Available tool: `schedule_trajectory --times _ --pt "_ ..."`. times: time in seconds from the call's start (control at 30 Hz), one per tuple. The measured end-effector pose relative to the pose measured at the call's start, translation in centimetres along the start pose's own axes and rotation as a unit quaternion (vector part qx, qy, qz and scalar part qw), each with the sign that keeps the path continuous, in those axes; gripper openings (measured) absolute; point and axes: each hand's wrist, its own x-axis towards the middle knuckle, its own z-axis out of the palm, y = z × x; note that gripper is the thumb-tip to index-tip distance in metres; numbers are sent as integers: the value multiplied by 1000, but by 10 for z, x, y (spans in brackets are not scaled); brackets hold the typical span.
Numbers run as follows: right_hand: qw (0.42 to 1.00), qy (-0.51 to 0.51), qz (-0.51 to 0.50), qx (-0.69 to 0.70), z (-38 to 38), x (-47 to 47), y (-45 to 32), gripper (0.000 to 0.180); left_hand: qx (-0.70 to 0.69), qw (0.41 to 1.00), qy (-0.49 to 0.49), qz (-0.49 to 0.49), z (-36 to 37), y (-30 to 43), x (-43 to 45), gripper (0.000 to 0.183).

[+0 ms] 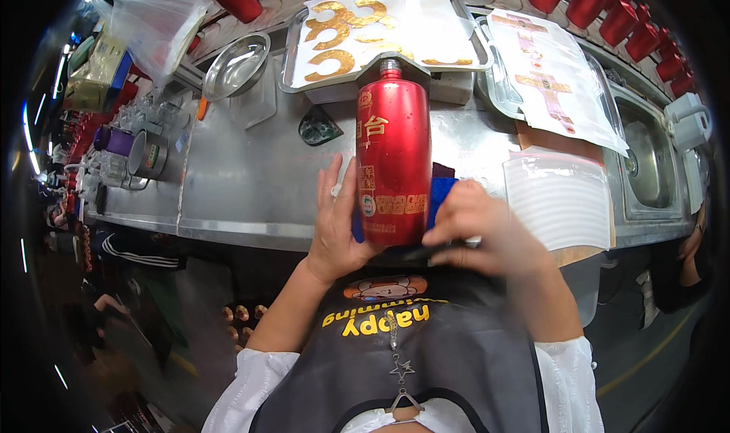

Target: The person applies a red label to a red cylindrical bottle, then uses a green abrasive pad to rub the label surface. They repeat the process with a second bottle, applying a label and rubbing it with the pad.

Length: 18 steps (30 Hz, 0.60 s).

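Observation:
A glossy red bottle with gold lettering and water droplets lies before me, its threaded neck toward the far side at a dark angular holder. My left hand cradles its left side and lower end, fingers stretched along it. In my right hand, blurred, is a slim dark tool close to the bottle's base; its exact kind cannot be made out. Blue cloth shows beside and partly beneath the bottle. Gold C-shaped stickers lie on a white sheet on a metal tray beyond.
To the right, pink-and-gold labels lie on a second tray, near a steel sink. A plastic-covered white stack sits closer. Leftward are a steel bowl, a dark green stone scraper and a metal pot. Red bottles line the back.

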Motion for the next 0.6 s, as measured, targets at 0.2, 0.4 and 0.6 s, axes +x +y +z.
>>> schedule_trajectory --times 0.2,0.4,0.6 --pt "966 101 -143 -191 -2 22 -8 27 102 994 23 33 -20 13 3 109" --pt "975 186 103 -61 -2 35 -3 28 63 997 -17 -33 -9 8 4 107" --pt "995 -81 -57 -18 -8 50 -26 20 103 995 11 -6 -14 13 -1 108"
